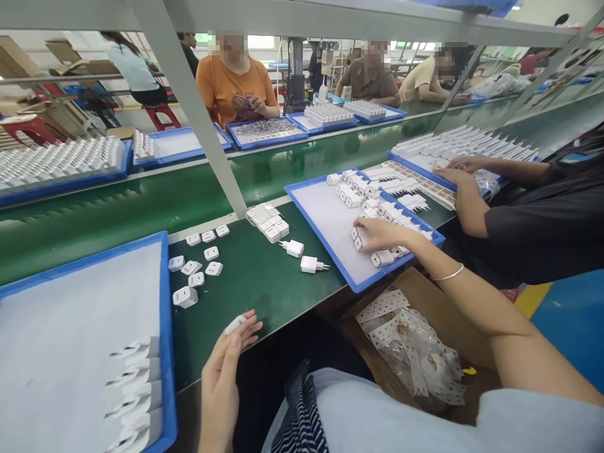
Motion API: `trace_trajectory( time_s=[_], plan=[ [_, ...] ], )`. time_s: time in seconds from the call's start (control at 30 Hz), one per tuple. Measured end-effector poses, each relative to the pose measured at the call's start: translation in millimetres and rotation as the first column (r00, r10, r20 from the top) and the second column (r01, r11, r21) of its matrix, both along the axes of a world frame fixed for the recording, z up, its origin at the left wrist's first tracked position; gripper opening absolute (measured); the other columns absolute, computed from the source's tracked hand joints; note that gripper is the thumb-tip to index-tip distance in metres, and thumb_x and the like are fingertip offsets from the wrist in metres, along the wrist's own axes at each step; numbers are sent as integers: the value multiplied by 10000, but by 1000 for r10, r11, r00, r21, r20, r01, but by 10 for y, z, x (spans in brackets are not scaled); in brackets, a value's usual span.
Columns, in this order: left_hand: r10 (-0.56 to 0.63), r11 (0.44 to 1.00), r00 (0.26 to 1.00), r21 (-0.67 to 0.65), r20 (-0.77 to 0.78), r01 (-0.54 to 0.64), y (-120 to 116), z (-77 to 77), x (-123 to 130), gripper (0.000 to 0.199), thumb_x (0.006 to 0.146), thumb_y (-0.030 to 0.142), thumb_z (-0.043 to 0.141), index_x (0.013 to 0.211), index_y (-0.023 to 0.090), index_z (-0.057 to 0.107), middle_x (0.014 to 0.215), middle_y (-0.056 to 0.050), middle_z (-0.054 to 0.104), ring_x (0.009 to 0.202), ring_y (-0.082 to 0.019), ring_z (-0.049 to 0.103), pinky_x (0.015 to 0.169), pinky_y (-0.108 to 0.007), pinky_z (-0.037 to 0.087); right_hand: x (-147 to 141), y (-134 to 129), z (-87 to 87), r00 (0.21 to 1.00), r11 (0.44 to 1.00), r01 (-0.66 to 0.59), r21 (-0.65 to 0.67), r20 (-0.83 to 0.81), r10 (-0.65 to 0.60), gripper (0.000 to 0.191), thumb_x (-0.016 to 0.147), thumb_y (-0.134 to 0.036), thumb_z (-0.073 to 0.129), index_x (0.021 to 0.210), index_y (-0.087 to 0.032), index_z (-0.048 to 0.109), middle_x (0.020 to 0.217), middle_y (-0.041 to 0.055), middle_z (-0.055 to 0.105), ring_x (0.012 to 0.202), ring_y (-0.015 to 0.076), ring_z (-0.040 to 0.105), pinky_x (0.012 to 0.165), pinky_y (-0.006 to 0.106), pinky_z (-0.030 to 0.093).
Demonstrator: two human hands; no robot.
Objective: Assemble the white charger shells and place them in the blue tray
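My left hand [226,362] is raised at the near table edge, thumb and fingers closed around a small white charger cap [234,324]. My right hand [384,234] reaches into the blue-rimmed tray [318,217], its fingers curled over white plug chargers [357,238]. More chargers stand in rows around those fingers, partly hidden by the hand. Between my hands, two chargers with pins, one [292,248] beside another [311,265], lie on the green table. Loose white caps [185,296] are scattered to the left, near a tight cluster of white caps [267,221].
At left, a second blue tray [70,340] holds a column of white chargers [141,390]. Below the table edge is a cardboard box [425,289] with plastic bags. A co-worker's hands [465,173] work at a tray on the right. A slanted metal post [198,107] rises ahead.
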State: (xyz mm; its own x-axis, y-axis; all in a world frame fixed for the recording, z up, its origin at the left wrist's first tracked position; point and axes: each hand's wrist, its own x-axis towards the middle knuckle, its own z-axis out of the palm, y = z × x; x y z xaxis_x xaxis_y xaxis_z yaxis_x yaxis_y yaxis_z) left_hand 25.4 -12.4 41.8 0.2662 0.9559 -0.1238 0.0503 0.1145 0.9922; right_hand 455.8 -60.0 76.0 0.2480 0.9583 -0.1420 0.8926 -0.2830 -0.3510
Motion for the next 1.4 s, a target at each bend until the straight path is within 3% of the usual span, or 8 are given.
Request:
trace_trajectory(
  time_s=[0.13, 0.27, 0.53, 0.77, 0.9, 1.03, 1.2, 1.4],
  plan=[
    [-47, 998, 998, 45, 47, 45, -36, -16, 233, 367, 855, 454, 643, 1134, 228, 718, 1378, -78, 585, 1191, -294, 617, 1048, -411, 476, -259, -45, 15, 998, 960, 29, 279, -62, -12, 642, 777, -391, 700, 1311, -180, 411, 1340, 146, 526, 1253, 283, 522, 1047, 413, 434],
    [-123, 977, 992, 181, 29, 116, -66, -104, 573, 419, 885, 378, 634, 1296, 298, 611, 1502, -59, 459, 1380, -281, 457, 1167, -428, 353, -870, -16, -104, 942, 766, 120, 632, -317, 114, 680, 755, -421, 748, 1307, -226, 403, 1317, 113, 518, 1226, 260, 537, 1023, 403, 494],
    [-246, 897, 964, 352, -105, 267, -7, -271, 970, 515, 899, 301, 612, 1401, 287, 496, 1512, -87, 434, 1443, -257, 364, 1197, -460, 297, -1029, 359, -367, 888, 764, 272, 585, -458, 34, 637, 686, -394, 775, 1207, -215, 456, 1227, 100, 569, 1154, 262, 559, 890, 382, 561],
    [-245, 902, 969, 362, -24, 237, -65, -177, 906, 573, 899, 326, 619, 1444, 301, 442, 1562, -78, 362, 1475, -273, 310, 1223, -452, 255, -1390, 212, -146, 901, 680, 332, 654, -434, -22, 632, 749, -390, 732, 1266, -226, 408, 1293, 122, 526, 1226, 271, 522, 988, 414, 506],
    [-287, 930, 948, 278, 139, 241, -156, -48, 793, 668, 868, 376, 657, 1477, 318, 390, 1620, -50, 267, 1499, -289, 256, 1223, -416, 269, -2031, 3, -87, 837, 739, 306, 600, -540, 92, 683, 730, -357, 773, 1307, -259, 421, 1301, 116, 547, 1205, 290, 557, 1006, 446, 517],
    [-127, 992, 971, 46, 201, 120, -181, -55, 645, 574, 842, 393, 686, 1380, 263, 537, 1471, -76, 509, 1413, -292, 416, 1169, -384, 351, -2487, -118, -204, 753, 817, 195, 543, -616, 230, 704, 753, -258, 747, 1368, -316, 410, 1369, 89, 538, 1269, 287, 528, 1077, 487, 478],
    [94, 974, 932, -228, 350, -12, -162, -129, 389, 466, 815, 384, 711, 1232, 183, 656, 1169, -95, 714, 1065, -244, 670, 933, -335, 520, -2655, -133, -285, 615, 922, 24, 386, -733, 291, 767, 787, -254, 738, 1461, -306, 377, 1487, 80, 463, 1359, 273, 468, 1115, 490, 454],
    [295, 945, 901, -240, 319, -224, -67, -150, 83, 376, 689, 276, 825, 1032, 149, 736, 978, -61, 769, 859, -181, 714, 807, -274, 542, -2777, 128, -179, 443, 917, -197, 348, -802, 400, 690, 803, -208, 693, 1449, -277, 460, 1491, 81, 485, 1370, 262, 475, 1138, 482, 423]
  ],
)
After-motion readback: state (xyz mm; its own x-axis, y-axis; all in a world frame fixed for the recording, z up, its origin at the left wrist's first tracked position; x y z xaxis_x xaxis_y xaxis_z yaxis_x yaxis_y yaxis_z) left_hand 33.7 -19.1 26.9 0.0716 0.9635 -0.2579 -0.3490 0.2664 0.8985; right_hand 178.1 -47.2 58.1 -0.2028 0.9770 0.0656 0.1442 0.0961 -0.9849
